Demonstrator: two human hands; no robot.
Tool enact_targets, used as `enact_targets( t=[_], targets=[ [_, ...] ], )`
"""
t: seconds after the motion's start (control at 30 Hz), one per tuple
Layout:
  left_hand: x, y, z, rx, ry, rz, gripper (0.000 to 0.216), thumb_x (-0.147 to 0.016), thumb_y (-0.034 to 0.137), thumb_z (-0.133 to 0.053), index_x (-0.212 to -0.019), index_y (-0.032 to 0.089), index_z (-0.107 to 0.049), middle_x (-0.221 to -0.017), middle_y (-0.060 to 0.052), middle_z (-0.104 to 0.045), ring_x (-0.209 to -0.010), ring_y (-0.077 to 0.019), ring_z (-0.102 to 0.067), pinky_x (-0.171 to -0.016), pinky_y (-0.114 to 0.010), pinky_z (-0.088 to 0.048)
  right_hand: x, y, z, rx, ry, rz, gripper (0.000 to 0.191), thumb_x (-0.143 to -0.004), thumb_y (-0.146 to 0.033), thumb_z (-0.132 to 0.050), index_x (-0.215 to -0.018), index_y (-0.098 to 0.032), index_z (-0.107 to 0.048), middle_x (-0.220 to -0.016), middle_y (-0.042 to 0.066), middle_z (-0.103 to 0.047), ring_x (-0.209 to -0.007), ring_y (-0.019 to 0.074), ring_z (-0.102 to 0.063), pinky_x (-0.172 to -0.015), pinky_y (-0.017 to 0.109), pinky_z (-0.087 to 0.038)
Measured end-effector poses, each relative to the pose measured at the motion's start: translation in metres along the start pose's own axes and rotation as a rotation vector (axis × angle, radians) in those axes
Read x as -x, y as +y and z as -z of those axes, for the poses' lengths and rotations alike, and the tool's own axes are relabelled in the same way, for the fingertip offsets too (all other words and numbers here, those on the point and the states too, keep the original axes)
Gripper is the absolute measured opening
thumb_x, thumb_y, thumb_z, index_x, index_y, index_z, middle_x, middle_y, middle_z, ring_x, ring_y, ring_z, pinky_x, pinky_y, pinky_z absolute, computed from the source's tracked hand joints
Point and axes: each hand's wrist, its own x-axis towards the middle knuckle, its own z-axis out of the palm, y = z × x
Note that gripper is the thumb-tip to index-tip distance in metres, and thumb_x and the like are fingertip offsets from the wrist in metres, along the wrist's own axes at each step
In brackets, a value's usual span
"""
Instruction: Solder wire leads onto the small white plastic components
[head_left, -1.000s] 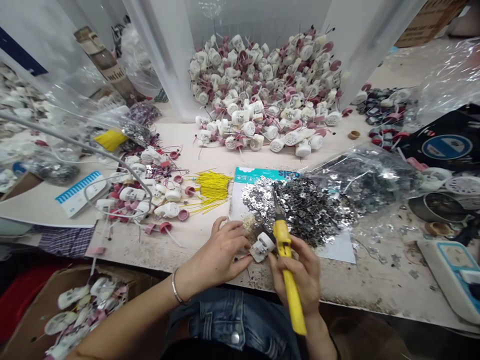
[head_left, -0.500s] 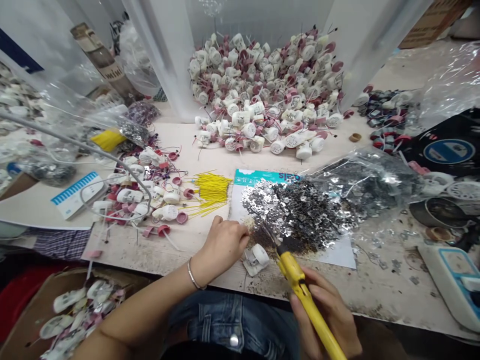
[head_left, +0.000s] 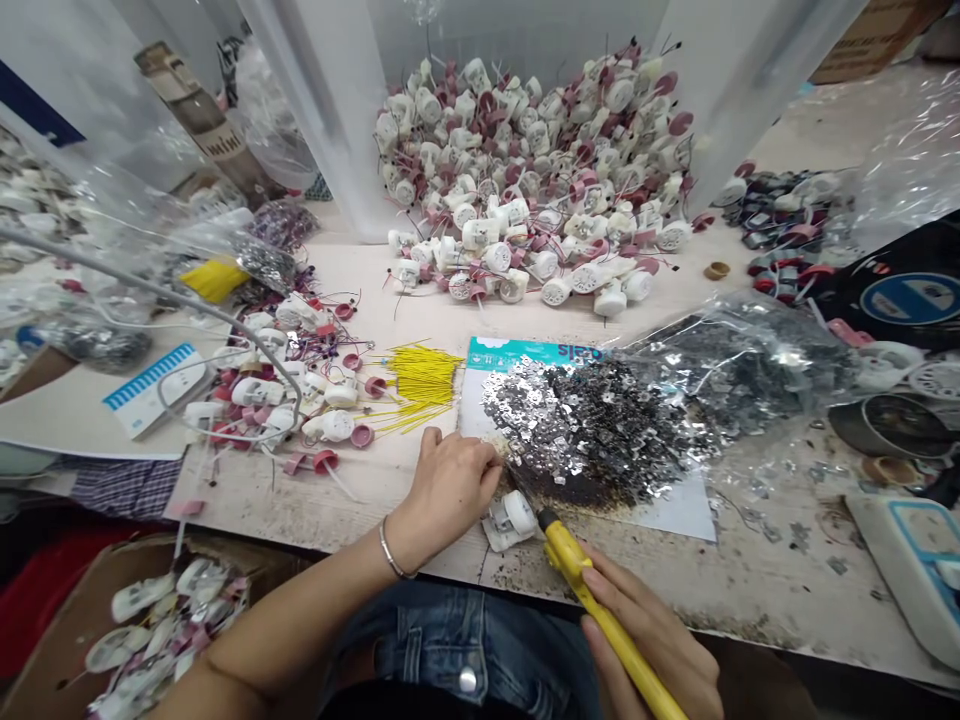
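Jeans (head_left: 450,640) nearest, just below the front edge of the table (head_left: 390,475). Low on the left, below that edge, cardboard box (head_left: 60,620) with white and pink parts inside. Right hand (head_left: 649,625) wrapped around the yellow handle of a soldering iron (head_left: 566,555), across the front edge, thin tip slanting forward and left toward the left fingertips. Left hand (head_left: 450,485) over the table, fingers curled inward, fingertips mostly hidden; cannot tell whether holding something. Between both hands, white part (head_left: 510,522) lying on the table near the front edge, just beside left hand and iron. Well apart to the right, white box with blue trim (head_left: 892,560) along the edge. Just beyond the hands, heap of metal pieces (head_left: 600,420) on a white sheet (head_left: 694,515), reaching right to a clear plastic bag (head_left: 750,350), with little room ahead of the iron. Left of the sheet, bundle of yellow wires (head_left: 424,375); farther left, loose pile of parts (head_left: 330,400), with pale tabletop between pile and left hand. Farthest, past a strip of tabletop, big heap of white and pink parts (head_left: 525,160) spilling from a bin (head_left: 322,130) between two side walls.
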Motion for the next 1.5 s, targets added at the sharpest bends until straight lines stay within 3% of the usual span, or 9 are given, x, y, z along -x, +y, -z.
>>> enact_targets(
  t=[0.13, 0.4, 0.73, 0.97, 1.33, 1.4, 1.5],
  targets=[
    [0.003, 0.000, 0.001, 0.025, 0.017, -0.002, 0.018, -0.088, 0.026, -0.054, -0.076, 0.019, -0.064, -0.081, -0.002, -0.071, -0.081, -0.0207, -0.060, -0.079, -0.038, -0.028, 0.002, -0.002, 0.008, 0.032, -0.058, 0.024, 0.042, -0.079, -0.007, -0.056, -0.120, -0.015, -0.060, -0.118, 0.011, -0.065, -0.104, 0.0241, -0.067, -0.081, 0.034, -0.060],
    [0.004, 0.000, -0.003, 0.019, 0.007, -0.009, 0.018, -0.089, 0.028, -0.054, -0.078, 0.020, -0.066, -0.083, -0.003, -0.072, -0.083, -0.0214, -0.058, -0.080, -0.039, -0.028, 0.005, -0.013, 0.010, 0.003, 0.030, -0.077, 0.035, -0.077, -0.007, -0.059, -0.110, -0.014, -0.062, -0.113, 0.011, -0.067, -0.099, 0.0233, -0.068, -0.077, 0.033, -0.062],
    [0.002, 0.006, 0.000, -0.003, -0.032, -0.007, 0.021, -0.089, 0.025, -0.051, -0.075, 0.019, -0.065, -0.082, -0.005, -0.072, -0.085, -0.0234, -0.058, -0.080, -0.041, -0.028, 0.007, -0.007, 0.014, 0.076, -0.042, 0.010, 0.040, -0.079, -0.009, -0.057, -0.118, -0.014, -0.061, -0.114, 0.012, -0.067, -0.100, 0.0233, -0.068, -0.076, 0.034, -0.061],
    [0.002, 0.008, 0.001, 0.004, -0.045, 0.002, 0.022, -0.088, 0.024, -0.050, -0.073, 0.018, -0.066, -0.080, -0.005, -0.072, -0.083, -0.0232, -0.058, -0.079, -0.042, -0.029, 0.004, -0.010, 0.009, 0.064, 0.020, -0.003, 0.044, -0.079, -0.005, -0.056, -0.121, -0.015, -0.060, -0.115, 0.010, -0.066, -0.101, 0.0222, -0.067, -0.080, 0.033, -0.060],
    [-0.001, 0.010, -0.001, 0.036, -0.027, 0.012, 0.020, -0.085, 0.023, -0.052, -0.070, 0.018, -0.065, -0.075, -0.004, -0.070, -0.081, -0.0230, -0.058, -0.080, -0.042, -0.029, -0.003, -0.014, 0.017, 0.091, -0.049, 0.031, 0.045, -0.078, -0.004, -0.056, -0.122, -0.017, -0.060, -0.112, 0.009, -0.068, -0.100, 0.0213, -0.068, -0.079, 0.032, -0.061],
    [-0.001, 0.010, -0.001, 0.038, -0.025, 0.011, 0.020, -0.085, 0.022, -0.052, -0.069, 0.018, -0.065, -0.074, -0.004, -0.070, -0.081, -0.0229, -0.058, -0.080, -0.042, -0.029, -0.003, -0.015, 0.016, 0.094, -0.011, -0.013, 0.045, -0.078, -0.005, -0.057, -0.122, -0.017, -0.059, -0.111, 0.009, -0.068, -0.099, 0.0219, -0.068, -0.078, 0.032, -0.061],
    [-0.001, 0.009, -0.002, 0.044, -0.023, 0.012, 0.020, -0.084, 0.021, -0.052, -0.068, 0.019, -0.064, -0.074, -0.004, -0.070, -0.080, -0.0225, -0.058, -0.080, -0.041, -0.029, -0.004, -0.015, 0.005, 0.030, 0.159, -0.086, 0.040, -0.077, -0.005, -0.060, -0.116, -0.017, -0.060, -0.119, 0.010, -0.064, -0.098, 0.0236, -0.069, -0.072, 0.032, -0.063]
  ],
)
